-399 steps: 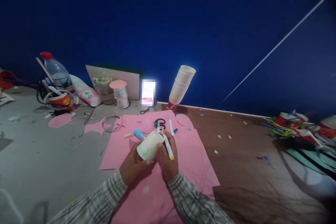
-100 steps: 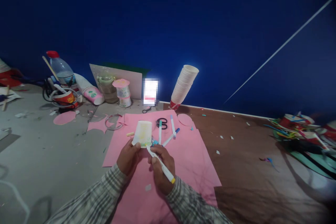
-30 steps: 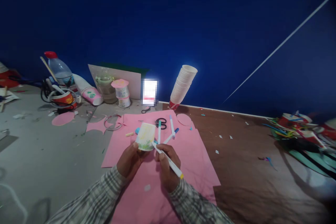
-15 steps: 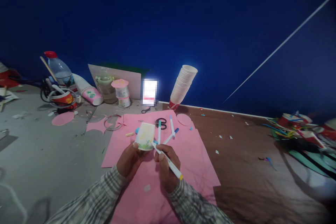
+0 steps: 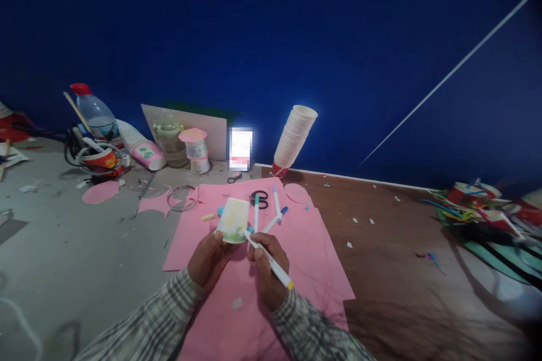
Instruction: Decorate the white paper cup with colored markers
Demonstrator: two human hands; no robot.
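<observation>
A white paper cup (image 5: 234, 217) with faint yellow and green drawing is in my left hand (image 5: 209, 259), whose fingers are closed round its lower end. My right hand (image 5: 271, 268) grips a white marker (image 5: 273, 267) with a yellow end; its tip touches the cup's right side near the green marks. Beneath both hands lie pink paper sheets (image 5: 309, 271). Just beyond the cup are black-handled scissors (image 5: 259, 199), a green-capped marker (image 5: 256, 214), a purple-capped marker (image 5: 277, 203) and a blue-capped marker (image 5: 275, 220).
A tall stack of paper cups (image 5: 295, 138) leans by the blue wall. At the back left stand a decorated cup piece (image 5: 197, 149), a glass jar (image 5: 171, 144) and a bottle (image 5: 97, 115). Far right, a red cup (image 5: 463, 193) sits among coloured strips.
The marker in my right hand has shifted very slightly left along the cup. The whole view has moved a little; both holds are the same.
</observation>
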